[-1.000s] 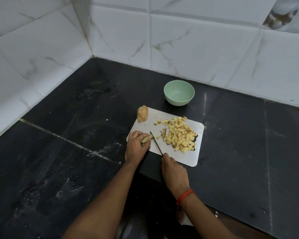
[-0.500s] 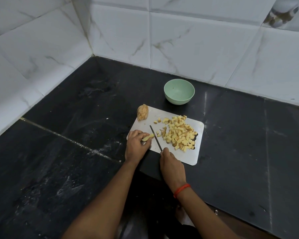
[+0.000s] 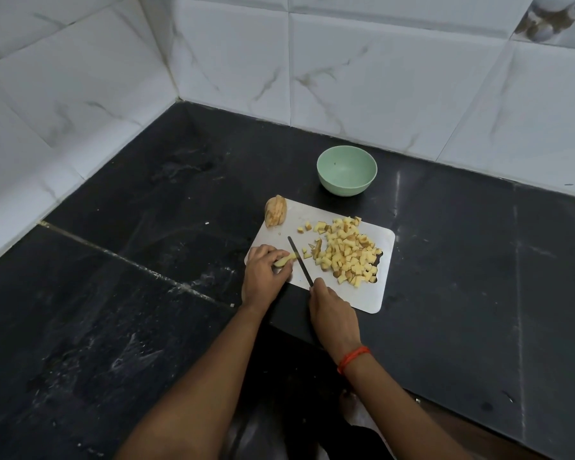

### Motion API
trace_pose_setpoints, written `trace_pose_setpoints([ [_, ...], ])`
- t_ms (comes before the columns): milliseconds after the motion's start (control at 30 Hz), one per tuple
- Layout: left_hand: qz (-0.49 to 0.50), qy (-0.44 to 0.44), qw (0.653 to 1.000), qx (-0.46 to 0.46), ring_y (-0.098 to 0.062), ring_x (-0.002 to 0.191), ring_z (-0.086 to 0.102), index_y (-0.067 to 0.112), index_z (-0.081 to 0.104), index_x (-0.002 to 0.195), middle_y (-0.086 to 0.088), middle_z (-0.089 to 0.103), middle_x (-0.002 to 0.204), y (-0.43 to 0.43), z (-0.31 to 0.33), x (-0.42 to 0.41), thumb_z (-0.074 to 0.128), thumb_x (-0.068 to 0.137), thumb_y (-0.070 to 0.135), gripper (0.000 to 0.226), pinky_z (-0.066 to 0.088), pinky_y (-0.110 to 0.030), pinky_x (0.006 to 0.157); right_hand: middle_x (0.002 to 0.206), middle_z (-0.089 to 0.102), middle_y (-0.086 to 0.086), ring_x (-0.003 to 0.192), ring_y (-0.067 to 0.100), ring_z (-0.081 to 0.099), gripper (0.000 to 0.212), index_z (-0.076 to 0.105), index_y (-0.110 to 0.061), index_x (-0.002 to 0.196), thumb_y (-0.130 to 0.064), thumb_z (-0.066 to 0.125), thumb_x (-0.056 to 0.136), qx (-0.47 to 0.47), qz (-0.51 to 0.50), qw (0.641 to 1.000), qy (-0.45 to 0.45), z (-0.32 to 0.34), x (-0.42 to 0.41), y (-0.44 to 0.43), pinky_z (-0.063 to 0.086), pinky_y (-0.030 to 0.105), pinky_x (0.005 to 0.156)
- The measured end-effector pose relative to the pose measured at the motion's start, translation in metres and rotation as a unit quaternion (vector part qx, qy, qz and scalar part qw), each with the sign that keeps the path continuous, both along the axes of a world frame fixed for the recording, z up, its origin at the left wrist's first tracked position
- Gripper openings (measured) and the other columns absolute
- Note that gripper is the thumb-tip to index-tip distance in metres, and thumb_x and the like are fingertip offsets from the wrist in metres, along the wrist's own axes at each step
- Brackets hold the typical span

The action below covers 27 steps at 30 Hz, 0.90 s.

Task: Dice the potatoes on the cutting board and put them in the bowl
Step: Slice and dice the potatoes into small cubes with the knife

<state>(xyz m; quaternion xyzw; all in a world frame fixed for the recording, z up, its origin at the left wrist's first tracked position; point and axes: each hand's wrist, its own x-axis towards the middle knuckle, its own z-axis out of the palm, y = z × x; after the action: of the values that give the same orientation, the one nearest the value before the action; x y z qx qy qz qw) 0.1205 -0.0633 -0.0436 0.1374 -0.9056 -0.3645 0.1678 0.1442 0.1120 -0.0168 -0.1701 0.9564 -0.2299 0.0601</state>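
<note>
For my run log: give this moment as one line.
step: dicing | left hand: holds yellow potato strip | right hand: grips dark knife | diced potato pile: on white plastic cutting board | pale green round bowl: no potato

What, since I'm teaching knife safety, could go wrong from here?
1. The left hand pinches a short potato strip beside the knife blade; a slip could nick it.
2. The sliced potato chunk sits at the cutting board's far-left corner and might tumble onto the counter.
3. The diced pile is big; moving it to the bowl may spill pieces.

Left hand (image 3: 263,277) holds potato strip (image 3: 284,260); right hand (image 3: 332,313) apparently grips knife (image 3: 300,261).
</note>
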Motion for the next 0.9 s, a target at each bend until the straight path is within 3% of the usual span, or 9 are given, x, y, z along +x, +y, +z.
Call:
trace_pose_setpoints([
  [200,0.002,0.002,1.000,0.001,-0.012,0.102,0.049,0.016,0.078,0.107,0.008,0.058,0.095,-0.001,-0.003,0.000,0.078,0.087,0.029,0.024,0.045,-0.027,0.089,0.085,0.063,0.004,0.073,0.037,0.063,0.016,0.027,-0.024,0.092,-0.030,0.035,0.105,0.021,0.017,1.000,-0.012,0.004,0.008,0.011,0.048,0.039,0.058],
  [400,0.010,-0.001,1.000,0.002,-0.011,0.104,0.049,0.016,0.077,0.106,0.009,0.058,0.097,0.001,-0.002,0.001,0.077,0.085,0.032,0.027,0.045,-0.025,0.091,0.090,0.065,0.003,0.071,0.036,0.066,0.015,0.044,-0.018,0.104,-0.031,0.036,0.105,0.037,-0.051,0.998,0.013,-0.004,0.024,0.012,0.039,0.035,0.052],
  [633,0.012,0.007,1.000,0.008,-0.009,0.103,0.047,0.013,0.078,0.105,0.009,0.058,0.094,0.001,-0.001,0.002,0.078,0.086,0.031,0.026,0.047,-0.026,0.089,0.081,0.063,0.006,0.068,0.037,0.064,0.019,0.034,-0.020,0.094,-0.035,0.032,0.106,0.006,-0.020,1.000,0.015,0.002,0.003,0.005,0.050,0.042,0.054],
  [767,-0.001,0.003,1.000,0.005,-0.010,0.102,0.047,0.015,0.078,0.107,0.009,0.057,0.095,0.001,0.001,0.002,0.078,0.087,0.032,0.025,0.035,-0.007,0.085,0.083,0.064,0.007,0.070,0.038,0.065,0.019,0.038,-0.018,0.097,-0.034,0.033,0.106,0.009,-0.003,1.000,0.019,0.001,0.002,0.007,0.043,0.038,0.052],
  [900,-0.005,-0.004,1.000,0.002,-0.011,0.105,0.048,0.017,0.078,0.109,0.010,0.056,0.096,0.000,0.001,0.001,0.076,0.089,0.033,0.026,0.039,-0.016,0.087,0.082,0.063,0.008,0.071,0.039,0.064,0.018,0.032,-0.020,0.093,-0.032,0.034,0.106,0.005,0.009,1.000,0.013,0.004,0.000,0.005,0.036,0.035,0.051],
])
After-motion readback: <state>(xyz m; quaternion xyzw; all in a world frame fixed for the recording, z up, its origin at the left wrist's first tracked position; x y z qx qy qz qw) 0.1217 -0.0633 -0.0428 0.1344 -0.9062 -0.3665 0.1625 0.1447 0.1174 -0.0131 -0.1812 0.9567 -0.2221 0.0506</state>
